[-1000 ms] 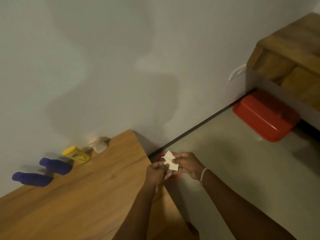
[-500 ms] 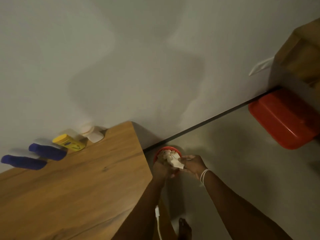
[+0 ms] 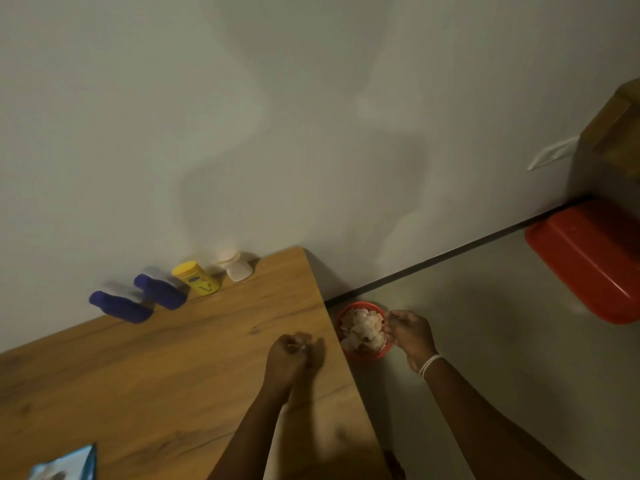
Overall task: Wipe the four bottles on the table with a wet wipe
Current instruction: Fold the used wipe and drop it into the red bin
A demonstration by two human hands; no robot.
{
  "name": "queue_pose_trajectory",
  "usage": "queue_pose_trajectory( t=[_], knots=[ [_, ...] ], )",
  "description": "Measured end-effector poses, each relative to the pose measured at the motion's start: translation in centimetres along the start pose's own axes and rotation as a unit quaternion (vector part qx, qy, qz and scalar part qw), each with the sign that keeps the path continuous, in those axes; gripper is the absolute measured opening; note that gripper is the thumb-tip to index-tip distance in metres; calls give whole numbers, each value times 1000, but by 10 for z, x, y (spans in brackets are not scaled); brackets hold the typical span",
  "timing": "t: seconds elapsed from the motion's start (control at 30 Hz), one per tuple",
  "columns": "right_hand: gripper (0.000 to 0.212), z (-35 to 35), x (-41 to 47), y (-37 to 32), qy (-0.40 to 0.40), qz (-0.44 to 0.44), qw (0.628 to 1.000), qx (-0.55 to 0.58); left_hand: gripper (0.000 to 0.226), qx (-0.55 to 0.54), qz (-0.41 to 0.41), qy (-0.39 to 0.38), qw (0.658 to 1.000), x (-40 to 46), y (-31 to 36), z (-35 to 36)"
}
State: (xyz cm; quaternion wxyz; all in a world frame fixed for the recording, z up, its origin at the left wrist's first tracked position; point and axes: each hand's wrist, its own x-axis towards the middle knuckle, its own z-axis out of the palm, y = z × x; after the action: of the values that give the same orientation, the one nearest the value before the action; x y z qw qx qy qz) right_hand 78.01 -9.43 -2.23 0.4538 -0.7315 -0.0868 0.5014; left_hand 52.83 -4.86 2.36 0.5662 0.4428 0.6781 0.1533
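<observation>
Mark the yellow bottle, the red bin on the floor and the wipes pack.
yellow bottle [image 3: 198,279], head view, its side.
red bin [image 3: 367,357], head view, near rim.
wipes pack [image 3: 74,462], head view, blue top.
</observation>
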Motion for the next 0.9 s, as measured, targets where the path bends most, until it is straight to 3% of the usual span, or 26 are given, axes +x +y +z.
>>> queue_pose_trajectory(
  t=[0.23,0.4,0.5,0.57,0.7,0.77,0.9],
  knots=[
    [9,120,-81,-25,-108,-76,991,-9,15,-90,13,35,995,-19,-23,-106],
    [10,247,-146,-13,-166,-94,979,-63,15,-102,93,101,985,-24,-45,-234],
    [9,332,-193,25,-206,-71,968,-125,19,-107,93,159,977,-27,-94,-334],
    [10,387,-227,60,-259,-55,947,-184,25,-105,73,236,963,-36,-142,-402],
    [27,453,-272,134,-299,-103,895,-315,12,-10,-18,324,946,-65,-228,-483],
    [37,471,-295,162,-298,-101,880,-357,25,12,-69,300,951,-72,-263,-494],
    [26,484,-330,188,-286,-88,883,-363,39,48,-144,227,962,-75,-295,-482]
  ],
)
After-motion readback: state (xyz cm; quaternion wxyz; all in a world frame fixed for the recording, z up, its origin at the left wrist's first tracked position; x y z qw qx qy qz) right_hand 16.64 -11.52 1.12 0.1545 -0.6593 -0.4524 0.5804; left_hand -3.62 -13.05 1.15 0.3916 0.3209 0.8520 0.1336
